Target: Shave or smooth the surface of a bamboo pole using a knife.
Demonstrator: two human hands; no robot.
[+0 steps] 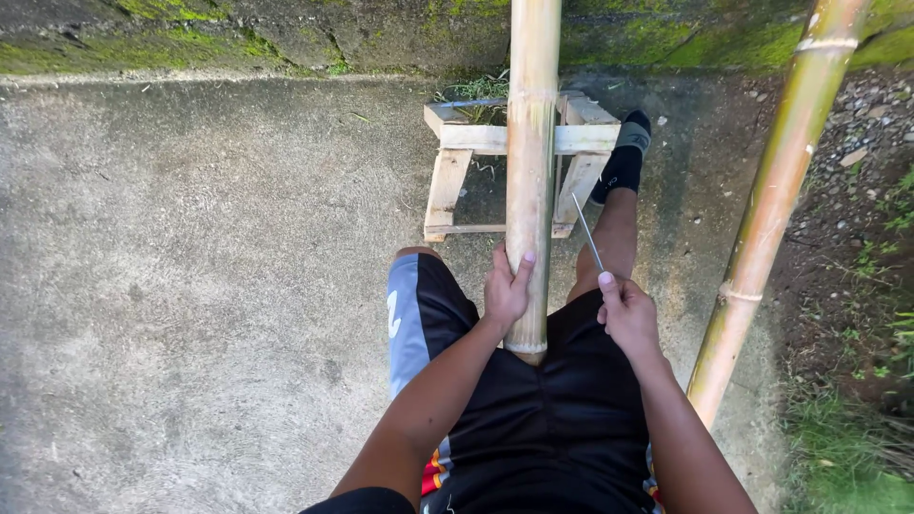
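Head view: left hand (506, 288) wrapped around bamboo pole (530, 143) near its lower end, pole lying across wooden stand (447, 181) on concrete, right hand (628, 314) closed on thin blade (588, 233) just right of pole, second pole (776, 190) leaning at right edge.

a second bamboo pole (773, 205), greenish-yellow, leans slanting across the right side. a small wooden stool (455, 143) of pale slats stands on the grey concrete floor (190, 266), just before a mossy stone wall (286, 33). a few blades of grass (476, 90) poke up behind the stool. to the right lie gravel (871, 124), dark soil and green weeds (847, 457).
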